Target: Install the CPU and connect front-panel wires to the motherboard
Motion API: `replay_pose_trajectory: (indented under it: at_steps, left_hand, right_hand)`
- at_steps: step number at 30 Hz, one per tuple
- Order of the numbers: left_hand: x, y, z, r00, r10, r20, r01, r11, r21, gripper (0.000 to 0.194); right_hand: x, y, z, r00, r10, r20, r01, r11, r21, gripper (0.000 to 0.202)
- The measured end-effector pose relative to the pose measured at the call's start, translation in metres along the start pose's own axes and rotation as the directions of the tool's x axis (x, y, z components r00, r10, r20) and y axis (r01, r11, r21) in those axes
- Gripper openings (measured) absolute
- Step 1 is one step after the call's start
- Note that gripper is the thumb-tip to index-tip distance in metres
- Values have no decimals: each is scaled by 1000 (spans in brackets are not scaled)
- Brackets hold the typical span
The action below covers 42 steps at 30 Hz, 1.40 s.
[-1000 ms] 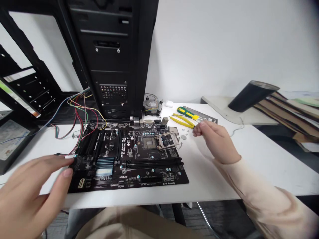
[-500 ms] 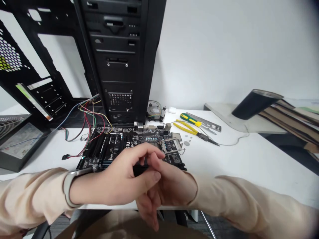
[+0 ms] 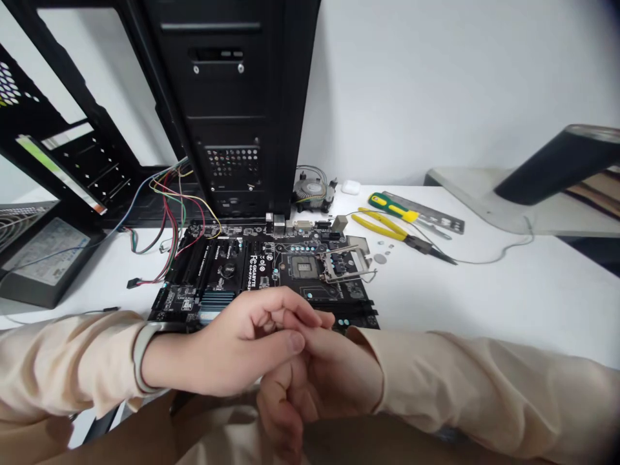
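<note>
My left hand [image 3: 232, 358], a band on its wrist, is closed with its fingers and thumb around part of my right hand [image 3: 339, 374]. The right palm is turned up, its fingers loosely bent and apart, with no object seen in it. Both hands meet in front of the near edge of a black motherboard [image 3: 242, 261]. Its CPU socket [image 3: 304, 267] lies bare, and the metal socket frame [image 3: 339, 265] stands raised on the right. The hands and left wrist cover part of the board's near side.
A black computer case [image 3: 227, 129] stands behind, with loose coloured wires [image 3: 169, 226]. A power supply [image 3: 48, 258] sits left. Behind the board is a cooler fan [image 3: 314, 192]. Yellow-handled pliers [image 3: 382, 226], a screwdriver [image 3: 392, 206] and a metal plate [image 3: 431, 216] lie right, near a monitor stand [image 3: 460, 187].
The view has tilted down and shifted left, showing the CPU socket. My hands remain joined, a little closer to me relative to the board; my right fingers are more bent.
</note>
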<state>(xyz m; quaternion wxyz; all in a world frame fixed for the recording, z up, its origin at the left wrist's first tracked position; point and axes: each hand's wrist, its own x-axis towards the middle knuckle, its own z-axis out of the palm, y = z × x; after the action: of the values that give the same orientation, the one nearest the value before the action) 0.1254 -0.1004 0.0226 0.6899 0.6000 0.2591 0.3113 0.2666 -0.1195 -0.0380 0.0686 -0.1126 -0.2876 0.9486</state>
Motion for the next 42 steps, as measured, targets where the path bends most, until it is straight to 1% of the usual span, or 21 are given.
replay_pose_trajectory:
  at_steps: [2,5,9,16,22,25,28,38,42]
  left_hand:
    - [-1,-2,-1,1000,13,17,-13,999,-36,7]
    - [-2,-3,-2,1000,11,29,-9,997,-81,12]
    - [-2,-4,-2,1000,-4,14,6,994,-108,15]
    - [-3,-6,-2,1000,8,3,-7,999,-39,19]
    - [-4,-6,-2,998,52,27,-51,998,-26,12]
    - [-4,-6,-2,997,70,35,-70,997,-26,8]
    - [-5,-6,-2,997,72,28,-72,997,-7,7]
    - [-5,-5,-1,999,54,-5,-53,995,90,7]
    - [-5,-4,-1,997,71,-8,-69,989,129,5]
  right_hand:
    - [0,-1,0,1000,-3,8,3,1000,0,106]
    - [-2,-4,2,999,-4,37,4,1000,16,105]
    - [-3,-6,2,999,-3,47,0,999,52,105]
    - [-3,-9,2,999,32,25,-34,998,51,107]
    - [-4,-8,2,998,50,47,-52,997,52,106]
    - [-5,-9,4,998,55,20,-56,997,54,105]
    - [-5,-11,7,997,71,0,-71,996,58,105]
    - [-9,-21,12,991,135,-8,-135,989,61,107]
    - [-11,-25,16,988,154,-18,-153,987,49,104]
